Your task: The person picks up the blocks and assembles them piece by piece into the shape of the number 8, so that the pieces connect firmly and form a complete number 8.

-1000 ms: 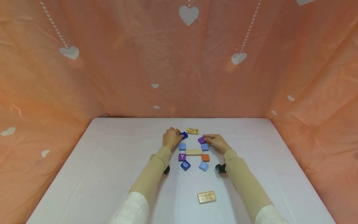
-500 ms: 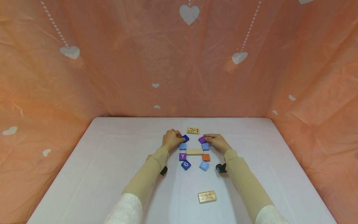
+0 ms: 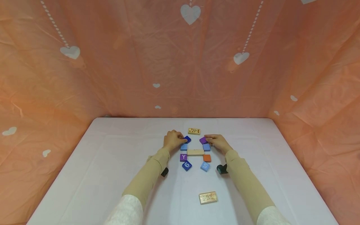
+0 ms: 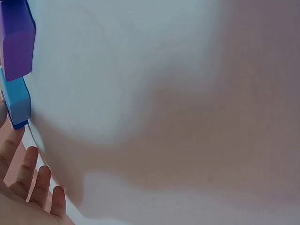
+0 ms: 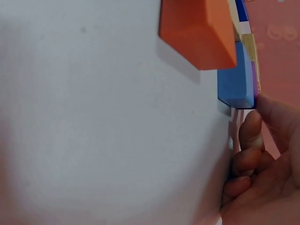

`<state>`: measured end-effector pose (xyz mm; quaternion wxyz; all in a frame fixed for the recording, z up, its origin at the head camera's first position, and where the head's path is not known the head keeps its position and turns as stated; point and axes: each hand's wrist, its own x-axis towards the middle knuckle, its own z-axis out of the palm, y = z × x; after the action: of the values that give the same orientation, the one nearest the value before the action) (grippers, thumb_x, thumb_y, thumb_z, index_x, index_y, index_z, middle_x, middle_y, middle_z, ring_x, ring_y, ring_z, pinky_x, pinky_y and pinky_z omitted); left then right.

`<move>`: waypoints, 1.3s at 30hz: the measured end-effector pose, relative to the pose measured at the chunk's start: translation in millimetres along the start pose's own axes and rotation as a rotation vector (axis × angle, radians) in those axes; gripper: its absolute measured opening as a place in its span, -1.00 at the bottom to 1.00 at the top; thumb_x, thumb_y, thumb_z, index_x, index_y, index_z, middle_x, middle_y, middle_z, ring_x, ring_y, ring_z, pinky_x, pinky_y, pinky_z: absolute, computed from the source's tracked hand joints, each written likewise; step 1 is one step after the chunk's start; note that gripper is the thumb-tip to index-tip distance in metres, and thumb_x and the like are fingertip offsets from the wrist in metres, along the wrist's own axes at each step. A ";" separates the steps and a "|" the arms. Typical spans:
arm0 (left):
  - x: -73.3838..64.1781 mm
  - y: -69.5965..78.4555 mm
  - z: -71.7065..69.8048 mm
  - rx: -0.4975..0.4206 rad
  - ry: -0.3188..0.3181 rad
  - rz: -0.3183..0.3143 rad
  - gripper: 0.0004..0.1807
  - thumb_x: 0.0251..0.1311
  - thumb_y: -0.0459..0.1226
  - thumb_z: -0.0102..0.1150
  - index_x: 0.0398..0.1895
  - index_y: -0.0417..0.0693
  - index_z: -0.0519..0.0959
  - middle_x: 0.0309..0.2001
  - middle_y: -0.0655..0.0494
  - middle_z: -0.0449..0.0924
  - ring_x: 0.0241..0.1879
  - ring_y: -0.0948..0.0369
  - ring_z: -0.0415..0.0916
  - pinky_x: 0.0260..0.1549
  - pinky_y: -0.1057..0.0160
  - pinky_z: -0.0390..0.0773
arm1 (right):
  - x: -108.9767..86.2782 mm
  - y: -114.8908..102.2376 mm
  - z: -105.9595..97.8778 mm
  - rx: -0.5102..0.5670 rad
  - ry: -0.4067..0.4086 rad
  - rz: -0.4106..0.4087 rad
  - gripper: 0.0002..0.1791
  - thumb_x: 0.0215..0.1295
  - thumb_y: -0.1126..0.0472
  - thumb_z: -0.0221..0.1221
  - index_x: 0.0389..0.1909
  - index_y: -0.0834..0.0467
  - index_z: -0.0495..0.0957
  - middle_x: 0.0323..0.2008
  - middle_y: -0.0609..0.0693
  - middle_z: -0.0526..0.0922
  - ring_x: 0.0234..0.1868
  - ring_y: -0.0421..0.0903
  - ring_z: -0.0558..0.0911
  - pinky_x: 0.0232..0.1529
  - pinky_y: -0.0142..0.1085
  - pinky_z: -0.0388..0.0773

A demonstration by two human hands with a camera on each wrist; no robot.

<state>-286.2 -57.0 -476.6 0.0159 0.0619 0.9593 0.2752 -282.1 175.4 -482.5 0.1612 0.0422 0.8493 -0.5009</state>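
Observation:
My left hand (image 3: 172,140) pinches a dark blue block (image 3: 187,139) between thumb and index finger, just behind a light blue block (image 3: 184,147). Opposite it, my right hand (image 3: 220,142) holds a purple block (image 3: 203,140) at its outer side, behind another light blue block (image 3: 206,147). In the left wrist view only a sliver of the dark blue block (image 4: 19,125) shows past the light blue one; the left hand's other fingers are spread. The right wrist view has the purple block (image 5: 255,77) mostly hidden by the light blue block (image 5: 236,82), with the other fingers curled.
Between the two columns lies a plain wooden plank (image 3: 195,152). Nearer stand a purple Y block (image 3: 183,157), an orange block (image 3: 207,158), a dark blue 6 block (image 3: 187,165) and a light blue block (image 3: 205,166). Printed wooden tiles lie behind (image 3: 194,131) and in front (image 3: 208,197).
My left hand has brought the dark blue block slightly nearer and to the right, up to the light blue block. My right hand and the purple block stay nearly still.

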 end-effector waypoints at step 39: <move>-2.0 -0.4 -3.0 -0.033 -0.030 -0.007 -0.75 0.05 -0.01 0.27 -0.35 0.04 0.71 -0.13 0.02 0.56 -0.05 0.03 0.40 -0.01 0.03 0.35 | -0.3 2.0 0.5 0.004 0.015 0.008 -0.62 0.35 0.14 0.03 0.14 0.14 0.49 -0.17 0.01 0.55 -0.15 -0.13 0.43 -0.11 -0.36 0.33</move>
<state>-284.4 -59.2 -474.3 0.0322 0.0625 0.9544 0.2902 -281.3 176.0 -484.4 0.1568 0.0498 0.8494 -0.5014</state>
